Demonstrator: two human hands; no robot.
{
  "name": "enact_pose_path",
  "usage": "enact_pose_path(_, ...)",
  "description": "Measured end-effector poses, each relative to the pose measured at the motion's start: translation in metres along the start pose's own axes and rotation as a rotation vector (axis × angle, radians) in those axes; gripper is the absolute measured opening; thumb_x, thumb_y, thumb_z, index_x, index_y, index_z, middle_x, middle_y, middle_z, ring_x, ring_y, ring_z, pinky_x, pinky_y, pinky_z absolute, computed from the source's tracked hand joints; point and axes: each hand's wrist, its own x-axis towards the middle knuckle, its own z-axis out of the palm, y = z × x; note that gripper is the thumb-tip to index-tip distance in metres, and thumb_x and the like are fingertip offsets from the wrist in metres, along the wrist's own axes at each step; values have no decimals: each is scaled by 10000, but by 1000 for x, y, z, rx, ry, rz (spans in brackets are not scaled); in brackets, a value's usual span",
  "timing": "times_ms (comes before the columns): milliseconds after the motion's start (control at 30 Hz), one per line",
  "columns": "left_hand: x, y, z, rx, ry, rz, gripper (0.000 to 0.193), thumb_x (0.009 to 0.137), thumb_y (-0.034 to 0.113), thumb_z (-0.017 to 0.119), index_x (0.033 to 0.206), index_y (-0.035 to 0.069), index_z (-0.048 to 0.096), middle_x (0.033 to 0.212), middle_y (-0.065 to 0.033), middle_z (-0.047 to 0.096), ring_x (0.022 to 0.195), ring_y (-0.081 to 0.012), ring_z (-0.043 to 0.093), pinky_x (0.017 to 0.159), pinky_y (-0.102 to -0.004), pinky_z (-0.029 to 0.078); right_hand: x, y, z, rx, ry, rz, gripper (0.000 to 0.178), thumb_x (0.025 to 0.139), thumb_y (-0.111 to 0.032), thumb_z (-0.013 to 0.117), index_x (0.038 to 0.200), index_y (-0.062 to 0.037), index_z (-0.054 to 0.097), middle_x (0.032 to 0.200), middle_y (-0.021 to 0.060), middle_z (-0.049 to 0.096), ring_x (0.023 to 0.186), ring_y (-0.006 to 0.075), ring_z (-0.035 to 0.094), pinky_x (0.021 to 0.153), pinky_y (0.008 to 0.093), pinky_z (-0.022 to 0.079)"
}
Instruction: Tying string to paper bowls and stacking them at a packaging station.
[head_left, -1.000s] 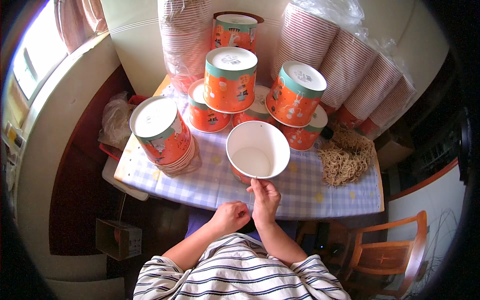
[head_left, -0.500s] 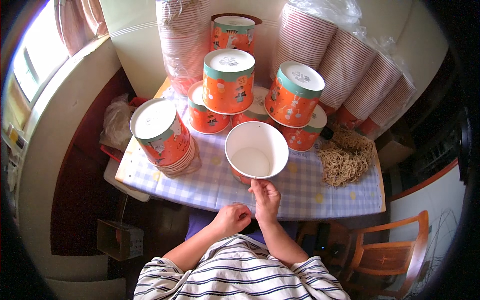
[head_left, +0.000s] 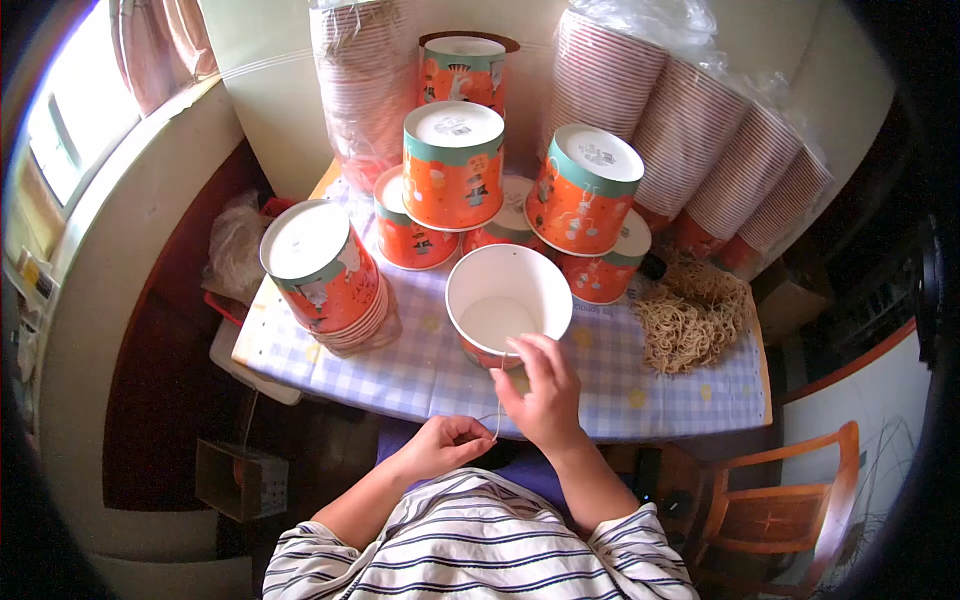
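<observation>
1. Little changed since earlier: cup [head_left: 508, 305] open-side up at the near table [head_left: 420, 370] edge, as before.
2. Right hand [head_left: 542, 392]: fingertips on cup rim, pinching a thin string [head_left: 497, 418].
3. Left hand [head_left: 447, 444]: curled shut on the string's lower end.

I saw an open paper tub [head_left: 507, 305], white inside and orange outside, on a blue-and-white checked tablecloth [head_left: 400, 365]. Upturned tubs [head_left: 453, 165] were orange with teal bands. The elastic bands [head_left: 690, 315] were tan, my shirt [head_left: 480, 545] navy-and-white striped.
</observation>
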Motion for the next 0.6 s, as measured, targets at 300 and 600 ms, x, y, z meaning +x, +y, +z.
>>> enact_pose_path(300,-18,20,-11,-47,-36,17,197,875,139,602,977,-28,625,848,-18,640,777,-66,545,704,-219,454,11,50,-47,61,-327,116,108,722,-14,602,826,-45,598,872,97,597,788,279,619,671,357,508)
enact_pose_path(600,-16,26,-31,38,87,-57,221,886,203,600,951,-3,646,736,42,586,659,-34,492,590,-187,414,-1,67,-92,-327,-93,68,378,699,40,543,1064,-47,584,1213,176,495,995,321,540,868,417,427)
